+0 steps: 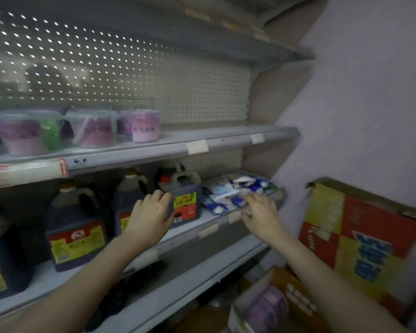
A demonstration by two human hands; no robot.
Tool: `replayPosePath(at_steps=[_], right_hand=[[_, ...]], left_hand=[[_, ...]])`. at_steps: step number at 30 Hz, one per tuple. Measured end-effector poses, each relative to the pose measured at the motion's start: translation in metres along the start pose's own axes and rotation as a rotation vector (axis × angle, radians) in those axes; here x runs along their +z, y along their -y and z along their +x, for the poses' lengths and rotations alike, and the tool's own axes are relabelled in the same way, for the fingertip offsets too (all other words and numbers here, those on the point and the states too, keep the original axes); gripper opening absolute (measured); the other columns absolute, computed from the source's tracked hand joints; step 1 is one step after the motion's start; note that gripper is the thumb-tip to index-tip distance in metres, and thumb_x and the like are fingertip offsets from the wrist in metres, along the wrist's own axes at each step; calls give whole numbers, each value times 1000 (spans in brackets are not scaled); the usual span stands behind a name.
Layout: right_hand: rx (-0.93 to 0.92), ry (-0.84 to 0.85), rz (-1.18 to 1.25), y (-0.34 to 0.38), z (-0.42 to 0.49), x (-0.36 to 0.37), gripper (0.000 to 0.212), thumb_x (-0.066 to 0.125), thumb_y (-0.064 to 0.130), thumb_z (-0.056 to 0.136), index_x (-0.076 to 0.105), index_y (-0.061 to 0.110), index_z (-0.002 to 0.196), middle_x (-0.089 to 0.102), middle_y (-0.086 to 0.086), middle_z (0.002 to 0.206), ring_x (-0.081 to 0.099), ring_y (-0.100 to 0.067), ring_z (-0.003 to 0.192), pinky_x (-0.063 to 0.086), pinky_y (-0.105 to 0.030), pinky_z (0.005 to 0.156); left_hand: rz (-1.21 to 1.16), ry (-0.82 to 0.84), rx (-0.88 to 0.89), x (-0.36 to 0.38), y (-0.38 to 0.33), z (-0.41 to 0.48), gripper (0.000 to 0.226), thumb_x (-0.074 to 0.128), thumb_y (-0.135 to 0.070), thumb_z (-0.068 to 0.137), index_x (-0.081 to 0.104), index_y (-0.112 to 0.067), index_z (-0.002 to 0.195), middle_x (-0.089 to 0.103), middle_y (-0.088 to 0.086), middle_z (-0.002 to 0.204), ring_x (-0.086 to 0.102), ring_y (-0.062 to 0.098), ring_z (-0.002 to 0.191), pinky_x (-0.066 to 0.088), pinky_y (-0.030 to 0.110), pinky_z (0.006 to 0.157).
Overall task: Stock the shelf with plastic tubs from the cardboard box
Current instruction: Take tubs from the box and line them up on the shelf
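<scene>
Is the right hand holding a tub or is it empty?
Empty. The right hand is open, its fingers spread near the blue packets; no tub is in it.

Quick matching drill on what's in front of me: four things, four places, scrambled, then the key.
1. tubs
2. jugs
3. white-blue packets
4. cardboard box

A. right end of the middle shelf
B. upper shelf, left
C. against the wall, right
D. middle shelf, left

Pairs: 1-B, 2-D, 3-A, 4-C
</scene>
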State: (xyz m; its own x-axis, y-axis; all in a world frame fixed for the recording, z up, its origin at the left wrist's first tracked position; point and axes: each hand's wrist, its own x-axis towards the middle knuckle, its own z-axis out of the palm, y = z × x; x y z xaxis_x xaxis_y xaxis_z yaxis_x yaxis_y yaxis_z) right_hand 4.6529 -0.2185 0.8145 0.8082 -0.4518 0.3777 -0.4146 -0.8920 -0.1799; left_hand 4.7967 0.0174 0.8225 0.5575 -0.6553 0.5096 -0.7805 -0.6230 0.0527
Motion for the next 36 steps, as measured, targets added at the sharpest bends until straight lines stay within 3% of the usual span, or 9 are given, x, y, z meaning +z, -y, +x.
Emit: replayPosePath(at_steps=[6, 11, 22, 26, 30, 36], right_hand=[[154, 94, -67, -69, -62, 16, 50, 48, 20, 91, 38, 21, 141, 36, -4, 146, 29, -21, 136, 21, -35, 108], [371, 101, -71, -130, -121, 26, 47, 48, 20, 92, 41, 23, 139, 37, -3, 146, 29, -22, 137, 18, -40, 113], [764, 109, -48, -255, -235, 86, 38, 54, 19, 88, 57, 24, 125, 56, 3, 128, 48, -19, 121, 37, -41, 105], [850, 202, 17, -288, -254, 127, 37, 53, 18, 85, 58, 21, 121, 58, -3, 121, 53, -25, 112, 44, -43, 97], [922, 240, 136, -312, -256, 168, 40, 49, 17, 89, 52, 23, 128, 53, -3, 128, 51, -26, 117, 42, -42, 99], [1054, 271, 240, -338, -270, 213, 29, 49, 15, 86, 59, 20, 113, 60, -4, 113, 58, -26, 105, 51, -43, 85]], left_hand=[[-62, 144, 126, 56, -54, 0, 32, 56, -27, 89, 55, -13, 117, 53, 11, 113, 51, 34, 105, 38, 41, 81], [-70, 318, 232, 109, -109, 4, 41, 47, -28, 91, 45, -18, 131, 45, 6, 131, 45, 27, 120, 35, 38, 94], [-151, 487, 473, 220, -228, -13, 40, 47, -32, 92, 49, -19, 130, 49, 5, 129, 49, 26, 117, 38, 38, 95], [-143, 554, 510, 263, -255, -13, 38, 49, -32, 91, 49, -20, 128, 51, 4, 126, 52, 23, 113, 41, 35, 91], [-134, 673, 477, 307, -268, -9, 38, 50, -32, 92, 46, -22, 128, 49, 3, 126, 51, 19, 111, 41, 33, 92], [-148, 851, 463, 364, -283, -13, 36, 53, -29, 91, 48, -19, 125, 50, 6, 124, 53, 23, 109, 45, 36, 90]])
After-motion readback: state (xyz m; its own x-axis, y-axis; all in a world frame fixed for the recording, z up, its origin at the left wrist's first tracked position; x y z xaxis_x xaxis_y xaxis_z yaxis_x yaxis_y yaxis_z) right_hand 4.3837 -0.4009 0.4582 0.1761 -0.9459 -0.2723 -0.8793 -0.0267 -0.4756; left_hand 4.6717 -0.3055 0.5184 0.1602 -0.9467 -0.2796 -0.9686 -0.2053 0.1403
